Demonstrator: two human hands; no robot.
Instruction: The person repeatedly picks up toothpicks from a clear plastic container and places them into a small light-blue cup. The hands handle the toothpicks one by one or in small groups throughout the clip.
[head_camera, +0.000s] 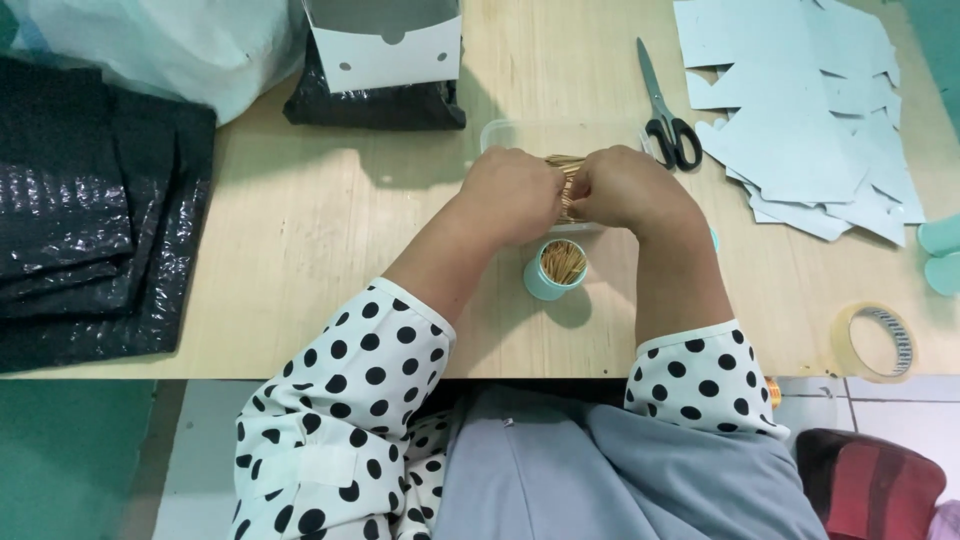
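Over the pale wooden desk (300, 220), the person's left hand (512, 195) and right hand (625, 187) are pressed close together, both closed around a bundle of thin, pale wooden toothpicks (568, 180) that shows only in the narrow gap between them. The bundle sits just above a shallow clear plastic tray (520, 133), whose far rim shows beyond the knuckles. Just below the hands stands a small, round, mint-green plastic container (556, 270), upright and open at the top, already holding a loose cluster of the same sticks. The toothpicks look very light, stiff yet easily snapped, and smooth enough to slide against one another, so a bundle probably handles best when squeezed evenly around its middle with the ends kept level; a loose hold would likely let single sticks slip out and scatter. The little container also looks light and could tip if nudged at the rim. Further off lie black-handled scissors (665, 110), a stack of pale blue cut paper sheets (810, 110), a roll of clear tape (878, 342) and folded black plastic bags (90, 210).
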